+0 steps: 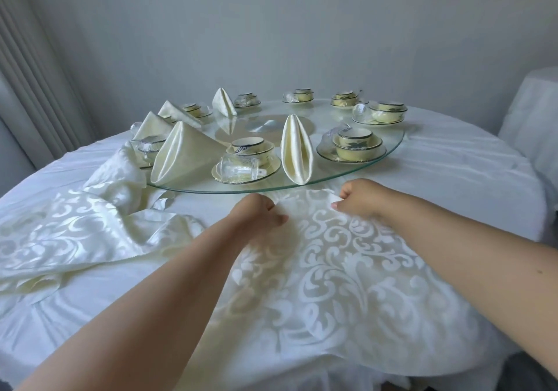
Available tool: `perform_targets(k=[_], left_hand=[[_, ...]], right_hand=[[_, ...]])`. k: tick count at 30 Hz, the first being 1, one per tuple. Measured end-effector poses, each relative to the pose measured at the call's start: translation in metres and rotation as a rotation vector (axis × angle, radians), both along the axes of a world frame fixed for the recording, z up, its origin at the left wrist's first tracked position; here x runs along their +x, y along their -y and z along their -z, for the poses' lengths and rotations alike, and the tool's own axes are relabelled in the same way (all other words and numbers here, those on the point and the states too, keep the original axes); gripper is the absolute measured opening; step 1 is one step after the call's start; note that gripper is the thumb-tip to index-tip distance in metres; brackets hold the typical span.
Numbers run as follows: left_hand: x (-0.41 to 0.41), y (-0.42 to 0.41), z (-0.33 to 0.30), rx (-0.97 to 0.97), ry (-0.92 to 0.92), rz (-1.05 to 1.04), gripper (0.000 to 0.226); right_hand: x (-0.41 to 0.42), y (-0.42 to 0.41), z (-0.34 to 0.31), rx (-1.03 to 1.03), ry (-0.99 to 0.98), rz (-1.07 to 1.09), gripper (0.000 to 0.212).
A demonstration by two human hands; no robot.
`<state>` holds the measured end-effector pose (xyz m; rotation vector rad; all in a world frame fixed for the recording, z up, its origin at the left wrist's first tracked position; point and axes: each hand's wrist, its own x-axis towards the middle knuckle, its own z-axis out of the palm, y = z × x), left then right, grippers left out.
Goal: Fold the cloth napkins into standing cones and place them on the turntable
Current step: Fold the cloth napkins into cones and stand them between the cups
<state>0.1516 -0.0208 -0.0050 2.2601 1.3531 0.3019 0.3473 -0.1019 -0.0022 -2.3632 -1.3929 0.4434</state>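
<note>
One round table (453,161) under a white tablecloth filled most of the view, and a glass turntable (392,146) sat on its far half. On the near half a patterned cream napkin (347,270) lay spread flat, reaching from the table's near edge up to the turntable's rim. A heap of more napkins (75,233) lay crumpled on the left, beside the spread one and partly running under the glass rim.

On the turntable stood several folded napkins. A large cone (184,155) leaned at the near left edge, and a tall pleated one (296,149) stood upright near the middle of the near rim. Further back on the left were three smaller cones (223,102), though how firmly they stood was hard to judge at that distance. Between and behind the cones were place settings of stacked bowls on plates (353,146), with a clear glass (238,168) lying on its side on the nearest plate.

Both bare forearms reached forward over the spread napkin. The left hand (259,212) was curled, pinching the napkin's far edge. The right hand (362,199) was also curled, pinching the same edge further right, just short of the glass rim, with the cloth between the two hands slightly lifted.
</note>
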Motion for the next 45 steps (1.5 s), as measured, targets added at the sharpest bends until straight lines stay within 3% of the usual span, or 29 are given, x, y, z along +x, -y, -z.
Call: perform_targets(k=[4,8,12,15,19,24,29,34,37,41,45], left_hand=[[-0.007,-0.005,-0.005,-0.083,0.050,0.049,0.027],[-0.016,-0.004,-0.010,-0.133,0.206,0.096,0.037],[-0.028,0.008,-0.027,-0.060,0.465,0.129,0.031],[-0.042,0.016,-0.041,0.081,0.527,0.162,0.017],[-0.042,0.010,-0.044,0.243,0.456,0.193,0.026],[-0.022,-0.008,-0.025,0.204,0.355,0.072,0.030],[-0.003,-0.022,-0.007,0.250,0.240,0.029,0.030],[0.004,-0.030,0.006,0.129,0.281,-0.039,0.042],[0.006,-0.030,0.015,0.157,0.228,-0.050,0.042],[0.007,-0.031,0.021,0.200,0.135,-0.068,0.032],[0.001,-0.030,0.014,0.235,0.157,-0.048,0.033]], right_hand=[[0.006,0.004,0.000,0.209,-0.218,-0.073,0.025],[0.008,0.010,-0.005,0.433,-0.166,-0.113,0.021],[0.001,0.022,-0.019,0.688,-0.165,-0.200,0.015],[-0.009,0.032,-0.034,0.833,-0.167,-0.308,0.014],[-0.009,0.019,-0.037,0.752,-0.193,-0.232,0.007],[0.004,-0.007,-0.015,0.563,-0.196,-0.071,0.015],[0.011,-0.019,0.006,0.498,-0.215,0.013,0.013],[0.017,-0.027,0.018,0.404,-0.192,0.067,0.026],[0.020,-0.028,0.024,0.350,-0.193,0.070,0.031],[0.020,-0.029,0.023,0.371,-0.208,0.063,0.031],[0.016,-0.022,0.017,0.489,-0.178,-0.001,0.026]])
